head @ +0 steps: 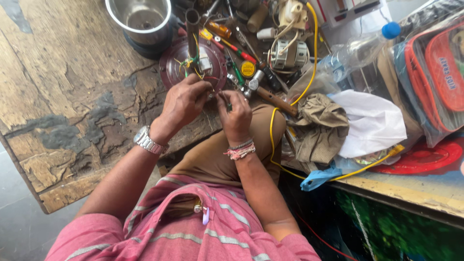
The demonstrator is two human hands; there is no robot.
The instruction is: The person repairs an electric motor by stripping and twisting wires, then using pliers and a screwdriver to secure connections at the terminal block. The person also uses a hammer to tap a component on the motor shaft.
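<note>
Just beyond both hands' pinched grip on thin wires (214,93) lies the round maroon motor base (192,64).

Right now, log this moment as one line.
left hand: on wires of round maroon base | right hand: pinching a wire end | wooden bench

Only packaging here: a clear plastic bag (437,72) holding red zip pouches, far right of the dark red round base (193,65); a small round yellow label (248,69) just beside that base.

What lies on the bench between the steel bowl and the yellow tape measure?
In the head view, between the steel bowl and yellow tape measure lies a maroon round disc with coloured wires.
</note>
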